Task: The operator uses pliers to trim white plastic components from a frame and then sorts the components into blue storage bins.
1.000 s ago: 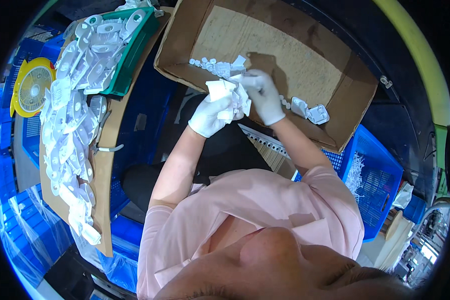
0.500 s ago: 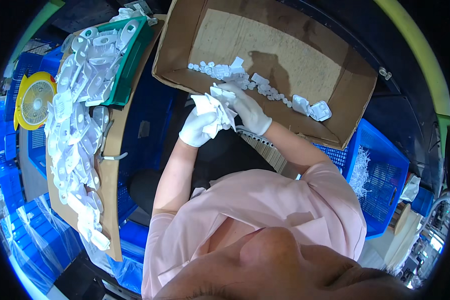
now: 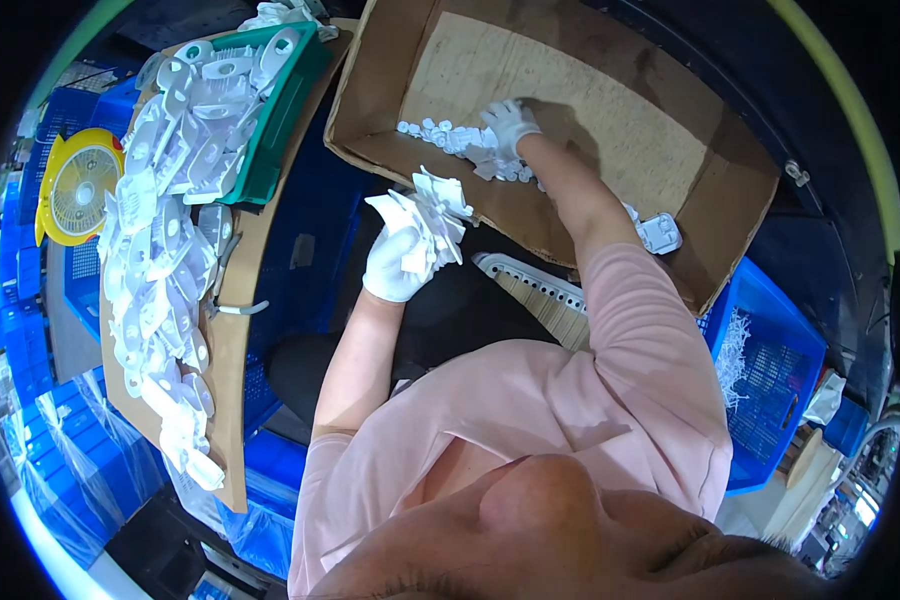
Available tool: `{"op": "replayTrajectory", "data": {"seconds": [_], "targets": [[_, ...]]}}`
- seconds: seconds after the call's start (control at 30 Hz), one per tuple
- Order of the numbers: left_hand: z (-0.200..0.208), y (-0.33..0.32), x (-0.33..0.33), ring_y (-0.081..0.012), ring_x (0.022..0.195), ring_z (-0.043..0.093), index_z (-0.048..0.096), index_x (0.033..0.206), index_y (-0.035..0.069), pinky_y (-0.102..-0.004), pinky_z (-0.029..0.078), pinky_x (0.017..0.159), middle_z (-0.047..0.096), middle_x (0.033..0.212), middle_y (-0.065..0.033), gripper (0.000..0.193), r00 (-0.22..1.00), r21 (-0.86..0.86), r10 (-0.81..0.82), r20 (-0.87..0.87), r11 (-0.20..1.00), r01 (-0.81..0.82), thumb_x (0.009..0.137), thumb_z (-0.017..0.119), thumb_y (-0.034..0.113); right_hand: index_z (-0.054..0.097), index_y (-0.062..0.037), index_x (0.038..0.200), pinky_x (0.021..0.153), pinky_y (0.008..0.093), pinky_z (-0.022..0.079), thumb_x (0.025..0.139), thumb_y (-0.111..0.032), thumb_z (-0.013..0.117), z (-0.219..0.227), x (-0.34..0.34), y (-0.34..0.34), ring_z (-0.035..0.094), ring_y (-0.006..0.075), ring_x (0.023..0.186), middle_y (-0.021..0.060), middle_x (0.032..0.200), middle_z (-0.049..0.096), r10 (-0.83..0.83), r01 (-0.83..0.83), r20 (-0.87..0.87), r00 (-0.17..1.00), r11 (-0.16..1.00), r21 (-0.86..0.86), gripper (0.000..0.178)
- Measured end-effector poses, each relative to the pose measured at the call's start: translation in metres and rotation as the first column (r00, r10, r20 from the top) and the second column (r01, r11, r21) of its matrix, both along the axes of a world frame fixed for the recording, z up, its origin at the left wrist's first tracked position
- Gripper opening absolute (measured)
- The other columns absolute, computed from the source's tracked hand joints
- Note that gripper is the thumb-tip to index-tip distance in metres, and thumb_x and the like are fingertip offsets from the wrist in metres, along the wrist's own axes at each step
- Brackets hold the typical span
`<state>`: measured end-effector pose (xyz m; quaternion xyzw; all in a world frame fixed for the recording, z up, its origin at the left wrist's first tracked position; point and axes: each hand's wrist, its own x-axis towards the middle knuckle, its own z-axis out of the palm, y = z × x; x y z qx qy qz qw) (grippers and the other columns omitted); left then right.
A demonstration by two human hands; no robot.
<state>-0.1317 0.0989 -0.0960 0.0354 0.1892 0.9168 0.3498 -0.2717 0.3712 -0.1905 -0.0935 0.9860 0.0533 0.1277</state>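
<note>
White gloves cover both my hands. My left hand (image 3: 394, 268) is closed around a bunch of thin white plastic pieces (image 3: 432, 222) that fan out above its fingers. It is in front of the cardboard box (image 3: 370, 152), over my lap. Inside that box my right hand (image 3: 511, 122) reaches down beside a row of small white plastic parts (image 3: 450, 136). Its fingers look spread, with nothing visible in them. A larger white moulded piece (image 3: 660, 234) lies in the box's near right corner, partly behind my right forearm.
To the left, white plastic housings (image 3: 155, 290) are heaped on a tan board (image 3: 232, 400), with more in a green crate (image 3: 288, 110). A yellow fan (image 3: 80, 187) stands beyond them. On the right is a blue basket (image 3: 770, 400) holding white scraps (image 3: 735, 350).
My right hand has left the bunch and moved up and right into the box. My left hand keeps hold of the plastic pieces. The view has shifted slightly.
</note>
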Motion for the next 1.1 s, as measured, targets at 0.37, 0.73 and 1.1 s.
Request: {"op": "replayTrajectory", "data": {"seconds": [0.37,0.73,1.1], "targets": [[0.005,-0.001,0.000,-0.0210,0.090,0.060,0.049,0.118,0.005,-0.0314,0.050,0.077,0.059,0.101,-0.0089,0.048,0.999,0.071,-0.016,0.033,0.997,0.014,0.077,0.071,0.015,0.066,-0.0044,0.097,0.086,0.0420,0.048,0.081,-0.026,0.058,-0.019,0.025,0.042,0.058,0.0330,0.106,0.0189,0.105,0.063,-0.630,0.597,0.127,0.766,0.624,-0.504,0.028],[-0.012,0.004,-0.002,-0.0221,0.104,0.055,0.038,0.134,0.003,-0.0339,0.047,0.088,0.052,0.124,-0.0131,0.070,1.000,-0.003,-0.024,0.012,1.000,0.024,0.076,0.074,0.019,0.054,-0.0147,0.117,0.087,0.0419,0.046,0.080,-0.012,0.056,-0.002,0.068,-0.016,0.055,0.0353,0.107,0.0150,0.117,0.056,0.022,-0.040,-0.041,0.999,0.862,-0.505,0.037],[-0.009,0.003,-0.002,-0.0220,0.104,0.055,0.038,0.133,0.003,-0.0328,0.046,0.089,0.053,0.122,-0.0123,0.067,0.998,-0.010,-0.054,-0.016,0.998,0.054,0.077,0.072,0.019,0.059,-0.0157,0.101,0.076,0.0445,0.051,0.074,-0.021,0.060,-0.030,0.043,-0.005,0.064,0.0330,0.087,0.0122,0.095,0.066,-0.183,0.065,-0.287,0.940,0.924,-0.376,0.027]]}}
